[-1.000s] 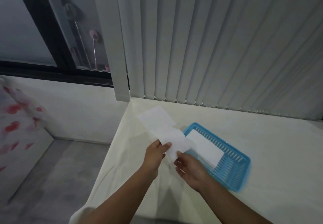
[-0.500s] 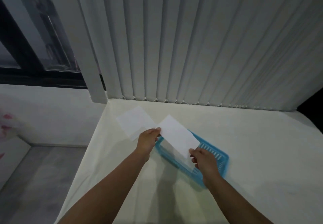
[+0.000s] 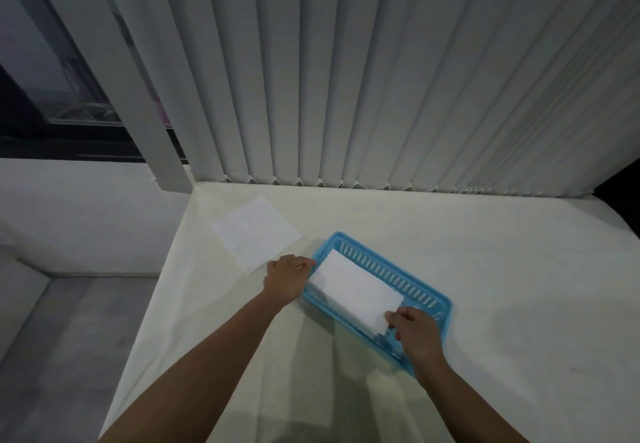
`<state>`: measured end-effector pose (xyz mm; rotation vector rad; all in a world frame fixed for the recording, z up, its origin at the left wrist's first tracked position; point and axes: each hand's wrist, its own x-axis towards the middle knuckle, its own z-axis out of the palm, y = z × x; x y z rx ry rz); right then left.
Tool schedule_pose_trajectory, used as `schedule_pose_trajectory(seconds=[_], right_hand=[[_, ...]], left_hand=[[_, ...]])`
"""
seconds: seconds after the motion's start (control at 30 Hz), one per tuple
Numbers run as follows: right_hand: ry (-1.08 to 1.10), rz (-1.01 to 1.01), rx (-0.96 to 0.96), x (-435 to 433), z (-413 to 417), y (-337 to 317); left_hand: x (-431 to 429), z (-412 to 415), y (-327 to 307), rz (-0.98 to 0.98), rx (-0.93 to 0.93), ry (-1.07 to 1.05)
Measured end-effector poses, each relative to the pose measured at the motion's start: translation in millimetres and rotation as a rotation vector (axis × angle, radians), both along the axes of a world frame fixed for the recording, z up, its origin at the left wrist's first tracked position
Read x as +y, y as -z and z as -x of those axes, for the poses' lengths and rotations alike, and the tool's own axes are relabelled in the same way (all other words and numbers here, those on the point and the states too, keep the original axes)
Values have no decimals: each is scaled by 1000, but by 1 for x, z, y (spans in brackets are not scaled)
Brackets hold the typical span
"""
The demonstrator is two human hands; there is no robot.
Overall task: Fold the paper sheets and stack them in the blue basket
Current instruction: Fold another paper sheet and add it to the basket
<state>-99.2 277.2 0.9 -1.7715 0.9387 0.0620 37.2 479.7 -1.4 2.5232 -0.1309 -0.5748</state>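
Lowered since the earlier frame, the folded sheet (image 3: 356, 292) now sits within the rim of the basket (image 3: 437, 299), lying lengthwise over paper already inside; half a second ago it was held above the basket. Left hand (image 3: 287, 276) pinches the sheet's end at the basket's far-left corner, fingers narrow on the paper edge. Right hand (image 3: 414, 333) pinches the opposite end, over the basket's near-right part, fingers likewise closed on the corner. Whether the sheet already rests on the stack or is just above it cannot be told. An unfolded sheet (image 3: 255, 233) lies flat on the worktop (image 3: 502, 245), left of the basket and apart from it.

Handling, as judged: the paper is light, thin and limp, and slides readily on other paper. Support at both short ends keeps it flat; a one-ended hold would let it droop or reopen at the fold. Release is best made low, with the edges squared to the stack.
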Motion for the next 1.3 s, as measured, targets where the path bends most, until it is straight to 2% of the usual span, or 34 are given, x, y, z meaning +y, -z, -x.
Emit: schedule_pose_trajectory(seconds=[0.17,0.43,0.6,0.7,0.83,0.87,1.03,1.1,1.2,1.3], right_hand=[[14,27,21,4,-3,-2],[68,13,14,14,-4,-6],[104,54,23,10,-6,-6],[129,69,28,9,-4,-7],[139,47,62,16,-3,-1],[139,48,60,18,-2,0],[135,62,47,20,1,1],[83,178,6,20,3,1],[-176,590,-20,22,4,1],[-453,722,108,29,0,1]], left_hand=[[0,-9,10,-54,19,97],[4,-12,17,54,-15,94],[11,-18,28,97,112,146],[11,-16,25,83,78,184],[3,-12,23,54,58,106],[1,-13,23,104,91,47],[-2,-8,20,1,7,189],[-1,-4,17,9,-48,174],[0,0,16,-19,-227,249],[-3,7,19,-139,-269,360]])
